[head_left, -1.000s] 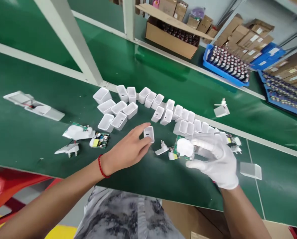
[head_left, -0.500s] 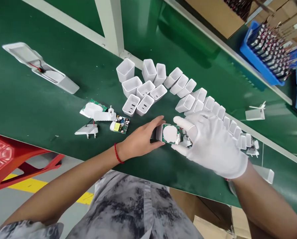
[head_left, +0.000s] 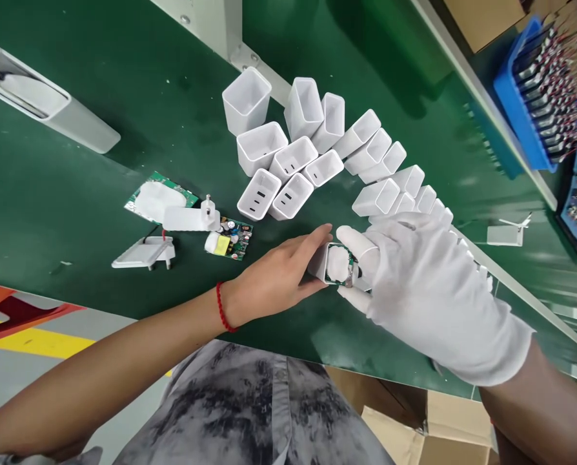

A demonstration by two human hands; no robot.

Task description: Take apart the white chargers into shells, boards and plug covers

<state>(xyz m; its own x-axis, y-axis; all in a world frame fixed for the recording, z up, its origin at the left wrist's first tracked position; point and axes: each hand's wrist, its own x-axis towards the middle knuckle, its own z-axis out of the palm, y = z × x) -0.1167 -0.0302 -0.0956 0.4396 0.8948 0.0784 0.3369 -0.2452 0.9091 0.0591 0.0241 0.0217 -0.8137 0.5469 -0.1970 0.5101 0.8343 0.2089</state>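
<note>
My bare left hand [head_left: 276, 274] grips a white charger shell [head_left: 320, 261] over the green table [head_left: 99, 174]. My gloved right hand [head_left: 414, 284] pinches a green circuit board with a white pad [head_left: 339, 265] and holds it in the shell's open mouth. Behind the hands lie several empty white charger shells [head_left: 288, 158], in a cluster and in a curved row. To the left are a loose circuit board [head_left: 228, 237], a board with a white pad [head_left: 157, 197] and white plug caps [head_left: 146, 253].
A long white housing [head_left: 51, 110] lies at the far left. A grey frame post [head_left: 211, 26] stands behind the shells. Blue trays of parts [head_left: 535, 84] sit at the back right, a lone plug cap [head_left: 504, 234] at right. Cardboard boxes [head_left: 414, 426] are under the table edge.
My left hand lifted a shell from the table and my right hand brought the circuit board to it; the board now sits in the shell's mouth. The camera has tilted down and closer.
</note>
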